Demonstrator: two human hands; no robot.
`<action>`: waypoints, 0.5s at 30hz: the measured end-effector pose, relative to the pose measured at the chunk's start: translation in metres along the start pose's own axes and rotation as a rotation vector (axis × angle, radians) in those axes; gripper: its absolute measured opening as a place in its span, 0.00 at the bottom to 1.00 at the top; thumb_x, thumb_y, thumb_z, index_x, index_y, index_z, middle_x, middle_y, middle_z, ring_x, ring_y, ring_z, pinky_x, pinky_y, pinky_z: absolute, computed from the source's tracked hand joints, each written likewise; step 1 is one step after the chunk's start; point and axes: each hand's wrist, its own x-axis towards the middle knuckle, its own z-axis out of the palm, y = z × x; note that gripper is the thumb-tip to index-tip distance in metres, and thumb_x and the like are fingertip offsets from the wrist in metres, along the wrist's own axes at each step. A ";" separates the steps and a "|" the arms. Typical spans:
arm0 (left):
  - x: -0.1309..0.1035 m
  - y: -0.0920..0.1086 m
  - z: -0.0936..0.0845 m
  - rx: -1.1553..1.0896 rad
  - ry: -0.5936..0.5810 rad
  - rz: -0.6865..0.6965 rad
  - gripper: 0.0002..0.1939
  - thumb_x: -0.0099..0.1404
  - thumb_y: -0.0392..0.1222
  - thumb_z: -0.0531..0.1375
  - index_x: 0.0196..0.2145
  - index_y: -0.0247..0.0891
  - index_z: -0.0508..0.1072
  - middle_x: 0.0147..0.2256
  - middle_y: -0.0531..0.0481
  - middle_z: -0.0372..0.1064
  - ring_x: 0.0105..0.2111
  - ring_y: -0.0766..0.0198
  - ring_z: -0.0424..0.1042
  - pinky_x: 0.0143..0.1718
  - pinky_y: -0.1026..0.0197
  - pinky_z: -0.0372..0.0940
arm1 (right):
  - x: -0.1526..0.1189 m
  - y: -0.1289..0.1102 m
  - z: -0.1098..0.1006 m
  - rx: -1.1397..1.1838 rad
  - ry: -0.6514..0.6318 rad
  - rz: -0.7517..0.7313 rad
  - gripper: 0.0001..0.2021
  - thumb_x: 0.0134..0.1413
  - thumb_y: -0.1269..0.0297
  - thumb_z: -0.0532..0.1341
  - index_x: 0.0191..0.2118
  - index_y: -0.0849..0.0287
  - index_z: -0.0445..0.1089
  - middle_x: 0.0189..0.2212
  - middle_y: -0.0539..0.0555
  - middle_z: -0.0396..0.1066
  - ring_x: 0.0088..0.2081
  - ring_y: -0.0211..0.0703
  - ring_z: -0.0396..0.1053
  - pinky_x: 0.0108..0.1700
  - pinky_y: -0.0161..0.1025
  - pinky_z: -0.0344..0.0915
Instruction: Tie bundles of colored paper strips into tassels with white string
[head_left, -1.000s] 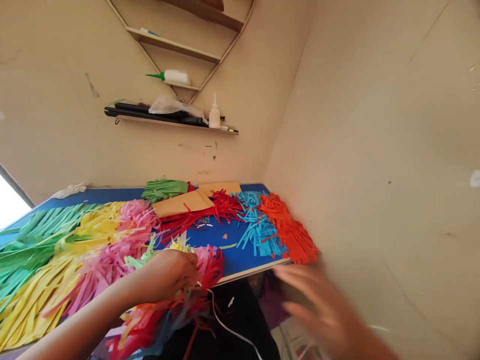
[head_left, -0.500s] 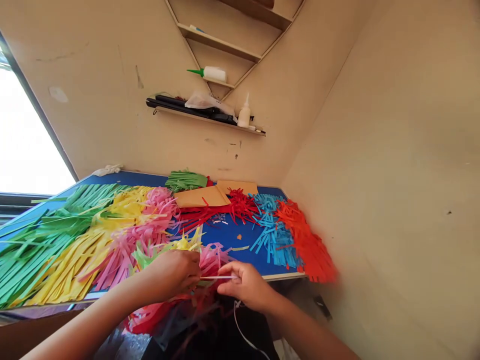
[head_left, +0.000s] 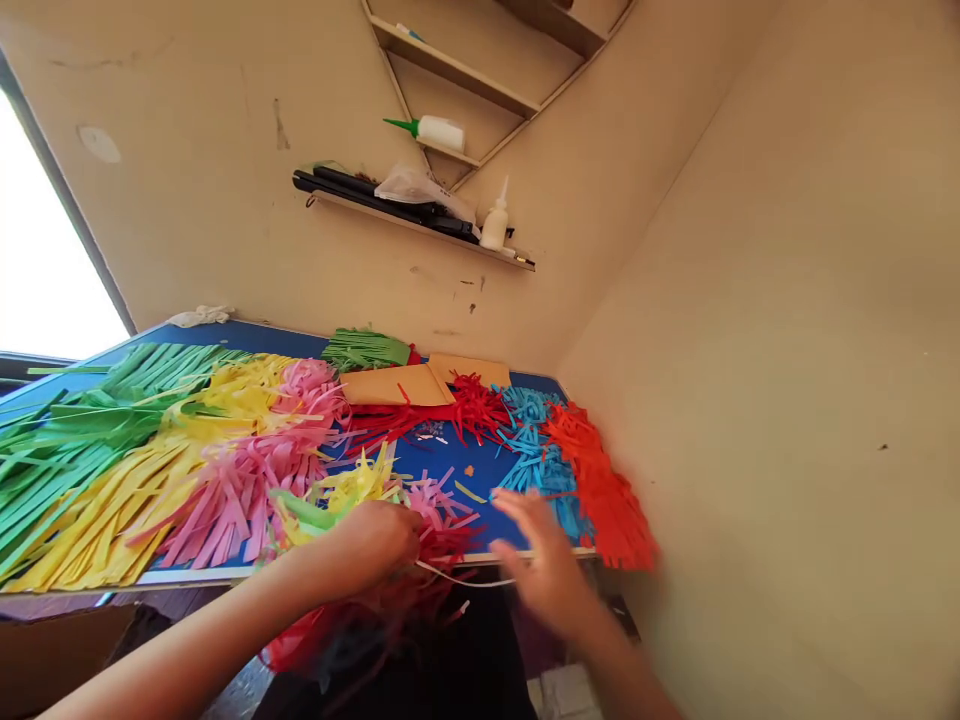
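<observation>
My left hand is closed at the table's front edge around a white string, whose loose end curves out to the right. Around that hand hangs a bunch of fringed paper tassels, with yellow strips, pink strips and red ones below. My right hand is blurred, its fingers apart with nothing in them. It hovers over the front edge, just before the blue fringed paper. Orange-red fringed paper lies to the right of that, overhanging the edge.
Green, yellow and pink fringed paper cover the left of the blue table. Red fringe and brown envelopes lie farther back. A wall shelf holds a glue bottle. A wall stands close on the right.
My right hand has let go of the white string, opened and moved up and right toward the blue fringe. My left hand has shifted slightly right. The view has tilted a little.
</observation>
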 end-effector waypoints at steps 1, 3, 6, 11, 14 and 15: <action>0.002 0.001 0.000 -0.012 0.014 0.003 0.07 0.57 0.31 0.60 0.23 0.37 0.74 0.27 0.44 0.72 0.27 0.56 0.72 0.25 0.58 0.60 | 0.004 -0.012 0.027 0.098 -0.094 0.011 0.22 0.55 0.59 0.63 0.56 0.54 0.67 0.54 0.60 0.69 0.56 0.54 0.65 0.60 0.54 0.58; -0.001 -0.002 -0.002 -0.051 0.057 -0.012 0.07 0.57 0.32 0.62 0.23 0.38 0.74 0.26 0.45 0.72 0.28 0.56 0.72 0.28 0.58 0.63 | 0.014 -0.030 0.071 0.321 -0.306 0.117 0.22 0.49 0.60 0.67 0.51 0.56 0.68 0.45 0.58 0.73 0.46 0.51 0.70 0.48 0.47 0.67; -0.030 -0.016 0.005 -0.126 0.171 -0.082 0.06 0.63 0.38 0.59 0.31 0.42 0.77 0.32 0.46 0.75 0.37 0.56 0.73 0.42 0.55 0.66 | 0.031 -0.040 0.104 0.621 -0.515 0.297 0.14 0.49 0.53 0.67 0.34 0.59 0.70 0.26 0.49 0.68 0.28 0.40 0.65 0.31 0.36 0.62; -0.120 -0.015 0.086 -0.330 0.851 -1.007 0.24 0.72 0.43 0.39 0.43 0.40 0.75 0.37 0.44 0.74 0.43 0.55 0.70 0.48 0.50 0.65 | 0.057 -0.031 0.110 0.775 -0.423 0.460 0.21 0.44 0.45 0.69 0.24 0.59 0.67 0.17 0.44 0.59 0.20 0.32 0.52 0.24 0.32 0.49; -0.144 0.004 0.155 -0.429 0.788 -1.138 0.30 0.71 0.40 0.33 0.36 0.36 0.75 0.27 0.43 0.72 0.30 0.56 0.70 0.34 0.53 0.68 | 0.063 -0.029 0.116 0.869 -0.343 0.605 0.25 0.36 0.43 0.72 0.24 0.59 0.66 0.15 0.42 0.56 0.18 0.30 0.48 0.21 0.31 0.45; -0.143 0.008 0.174 -0.474 0.741 -1.131 0.29 0.71 0.40 0.34 0.34 0.36 0.75 0.26 0.44 0.72 0.28 0.57 0.70 0.31 0.55 0.69 | 0.064 -0.029 0.118 0.900 -0.330 0.644 0.26 0.33 0.43 0.73 0.25 0.60 0.66 0.15 0.41 0.55 0.18 0.29 0.47 0.21 0.31 0.44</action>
